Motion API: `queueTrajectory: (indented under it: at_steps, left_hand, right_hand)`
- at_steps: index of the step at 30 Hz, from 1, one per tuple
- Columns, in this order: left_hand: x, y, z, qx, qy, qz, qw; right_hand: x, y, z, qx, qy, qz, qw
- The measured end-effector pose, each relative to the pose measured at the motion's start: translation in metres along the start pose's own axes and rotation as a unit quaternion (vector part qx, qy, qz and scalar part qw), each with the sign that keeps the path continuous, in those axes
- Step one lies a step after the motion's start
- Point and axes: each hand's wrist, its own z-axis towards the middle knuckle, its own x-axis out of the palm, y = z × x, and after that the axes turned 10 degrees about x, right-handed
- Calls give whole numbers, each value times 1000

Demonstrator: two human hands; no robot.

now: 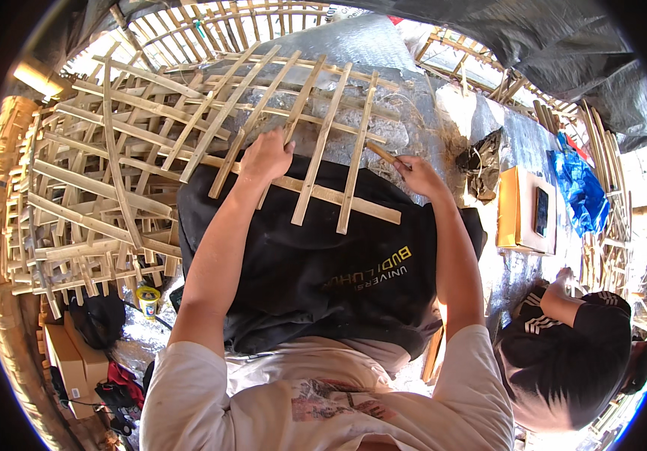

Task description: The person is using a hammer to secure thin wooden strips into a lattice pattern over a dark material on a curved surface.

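Observation:
A lattice of pale bamboo slats [372, 210] lies partly across my lap, over a black cloth [286, 270] with printed lettering. My left hand [266, 156] is closed around a slat near the lattice's middle. In my right hand [420, 177], off the lattice's right side, is a slim brown wooden stick [382, 154], pinched at its near end. Its tip points up and left, close to the outermost slat. Whether it carries a blade or head cannot be made out.
Several woven bamboo panels [75, 180] are piled at the left. On the right are a cardboard box [509, 210] with a phone [541, 211] on it, a blue plastic sheet [579, 192] and a crouching person [564, 353]. A yellow cup [148, 299] stands lower left.

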Motion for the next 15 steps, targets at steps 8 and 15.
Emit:
queueTrajectory:
  at_steps: [8,15]
  left_hand:
    - [1,-1,-1,2,-11,-7,1000]
    - [4,-7,1,7,-12,-11,1000]
  right_hand:
    - [-6,2,-2,48,14,30,998]
    - [-2,-14,6,-3,-10,-65,998]
